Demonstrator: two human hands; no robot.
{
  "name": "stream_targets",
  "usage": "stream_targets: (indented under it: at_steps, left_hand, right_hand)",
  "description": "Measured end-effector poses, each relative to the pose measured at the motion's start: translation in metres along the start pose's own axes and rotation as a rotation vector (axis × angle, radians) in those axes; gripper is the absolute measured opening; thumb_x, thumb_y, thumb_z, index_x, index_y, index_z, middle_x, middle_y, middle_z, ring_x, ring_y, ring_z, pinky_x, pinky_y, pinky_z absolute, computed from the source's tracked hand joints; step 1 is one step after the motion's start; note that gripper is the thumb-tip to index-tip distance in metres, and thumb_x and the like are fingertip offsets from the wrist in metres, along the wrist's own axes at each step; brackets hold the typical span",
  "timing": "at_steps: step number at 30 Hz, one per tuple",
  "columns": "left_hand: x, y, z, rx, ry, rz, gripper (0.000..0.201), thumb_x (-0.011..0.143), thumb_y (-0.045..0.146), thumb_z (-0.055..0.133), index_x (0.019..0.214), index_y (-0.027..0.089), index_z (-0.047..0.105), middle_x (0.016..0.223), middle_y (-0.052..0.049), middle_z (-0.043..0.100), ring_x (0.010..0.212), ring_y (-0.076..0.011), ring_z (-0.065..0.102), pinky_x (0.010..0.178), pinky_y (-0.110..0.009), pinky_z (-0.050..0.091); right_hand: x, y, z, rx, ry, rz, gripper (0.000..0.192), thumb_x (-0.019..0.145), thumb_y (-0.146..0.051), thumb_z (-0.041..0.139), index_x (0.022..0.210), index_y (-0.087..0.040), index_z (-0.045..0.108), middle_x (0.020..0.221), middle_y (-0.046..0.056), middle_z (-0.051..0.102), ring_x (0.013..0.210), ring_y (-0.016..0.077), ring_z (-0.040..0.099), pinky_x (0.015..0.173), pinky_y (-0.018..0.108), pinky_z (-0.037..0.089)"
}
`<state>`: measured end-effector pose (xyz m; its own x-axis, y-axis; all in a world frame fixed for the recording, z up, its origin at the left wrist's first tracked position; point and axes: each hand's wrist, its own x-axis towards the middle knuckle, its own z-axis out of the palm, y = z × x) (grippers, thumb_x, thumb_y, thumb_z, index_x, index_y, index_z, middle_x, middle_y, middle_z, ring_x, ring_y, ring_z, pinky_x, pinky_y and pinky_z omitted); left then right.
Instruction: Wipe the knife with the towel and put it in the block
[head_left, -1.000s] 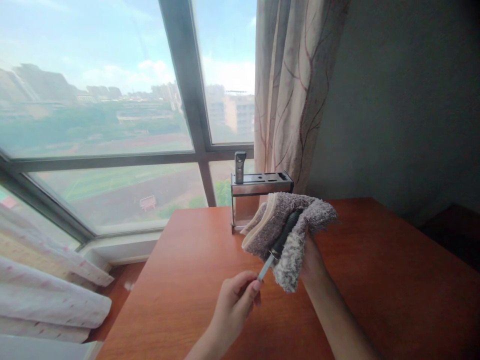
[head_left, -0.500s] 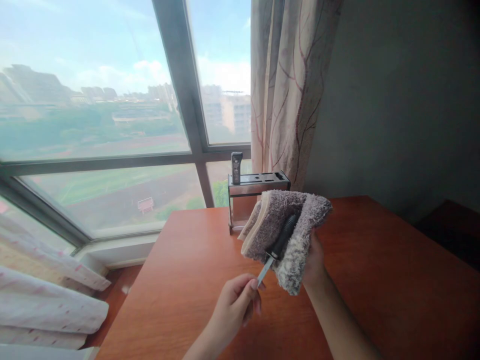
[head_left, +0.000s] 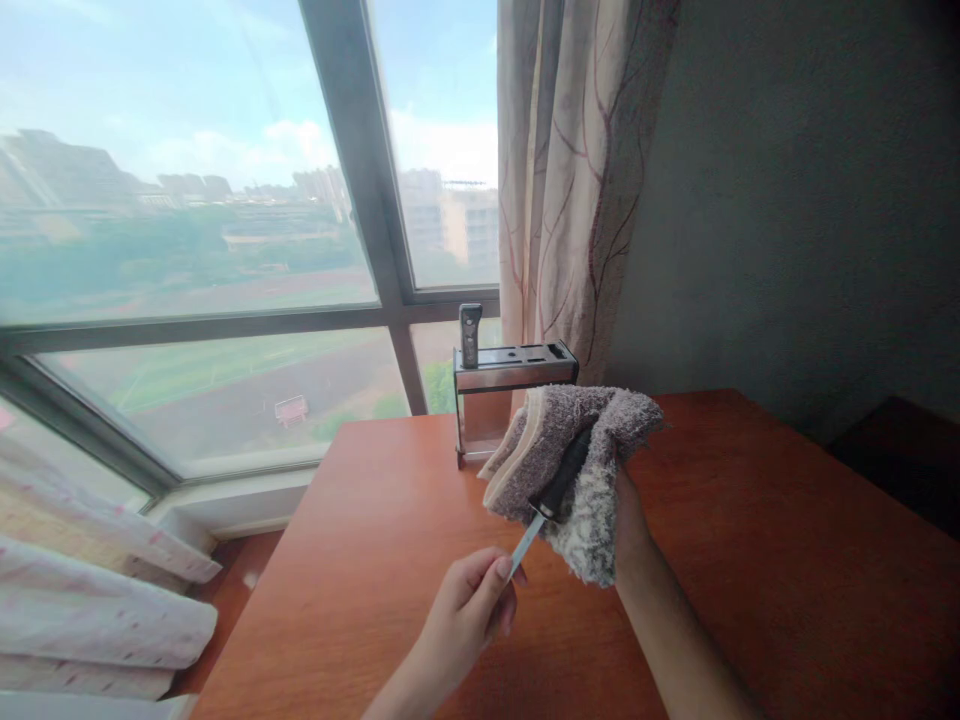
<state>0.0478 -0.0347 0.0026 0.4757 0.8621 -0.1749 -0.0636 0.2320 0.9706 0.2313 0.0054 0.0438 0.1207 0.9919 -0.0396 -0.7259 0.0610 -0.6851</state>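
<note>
My left hand (head_left: pixel 472 605) pinches the narrow silver shaft of what looks like a sharpening steel (head_left: pixel 527 540), thumb on top. Its black handle (head_left: pixel 566 475) slants up to the right and lies in a fold of a fluffy grey-brown cloth (head_left: pixel 525 455) with a pale edge. My right hand (head_left: pixel 628 510) is behind and under the cloth and holds it around the handle; most of its fingers are hidden. Both hands are above the table. The far end of the shaft is hidden in my left hand.
On the reddish-brown wooden table (head_left: pixel 360 520) a knife block (head_left: pixel 459 415) with clear sides stands behind the cloth, one dark handle (head_left: pixel 470 335) upright in it. A window (head_left: pixel 187 390) and a curtain (head_left: pixel 562 180) are beyond, with a dark wall (head_left: pixel 772 220) to the right.
The cloth has folded further over the upper end of the black handle as my right hand shifts slightly. My left hand keeps its pinch on the shaft, almost in place.
</note>
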Motion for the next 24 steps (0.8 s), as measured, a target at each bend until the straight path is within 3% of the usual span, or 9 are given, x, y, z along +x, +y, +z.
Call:
stream_targets:
  at_steps: [6, 13, 19, 24]
  left_hand:
    - [0.0, 0.0, -0.002, -0.036, -0.042, -0.037, 0.047, 0.082, 0.058, 0.051, 0.078, 0.012, 0.059, 0.041, 0.005, 0.046, 0.032, -0.0039, 0.027, 0.035, -0.018, 0.016]
    - [-0.002, 0.005, -0.001, -0.131, -0.083, -0.073, 0.039, 0.085, 0.053, 0.05, 0.084, 0.014, 0.054, 0.042, 0.005, 0.048, 0.031, -0.0039, 0.025, 0.031, -0.016, 0.014]
    - [-0.006, 0.009, 0.002, -0.203, -0.089, -0.034, 0.033, 0.08, 0.044, 0.063, 0.09, 0.021, 0.042, 0.049, 0.008, 0.053, 0.031, -0.0014, 0.022, 0.03, -0.013, 0.016]
    - [-0.005, 0.01, 0.0, -0.16, -0.11, -0.025, 0.029, 0.082, 0.043, 0.06, 0.082, 0.018, 0.046, 0.06, 0.003, 0.059, 0.032, -0.0021, 0.039, 0.031, -0.013, 0.016]
  right_hand:
    - [0.002, 0.002, -0.001, 0.055, -0.122, 0.234, 0.056, 0.076, -0.072, 0.044, 0.103, -0.03, 0.068, 0.101, 0.005, 0.073, 0.094, 0.0274, 0.068, 0.074, 0.044, 0.056]
    - [0.002, 0.003, 0.002, 0.039, -0.086, 0.206, 0.044, 0.076, -0.065, 0.05, 0.095, -0.031, 0.07, 0.094, 0.003, 0.075, 0.093, 0.0263, 0.068, 0.076, 0.044, 0.056]
    - [-0.001, -0.002, 0.009, 0.062, -0.13, 0.261, 0.046, 0.074, -0.065, 0.049, 0.094, -0.031, 0.071, 0.098, 0.003, 0.074, 0.095, 0.0267, 0.067, 0.076, 0.043, 0.056]
    - [-0.003, -0.002, 0.001, 0.116, -0.148, 0.373, 0.061, 0.073, -0.076, 0.04, 0.098, -0.03, 0.071, 0.1, 0.004, 0.073, 0.094, 0.0287, 0.067, 0.074, 0.043, 0.056]
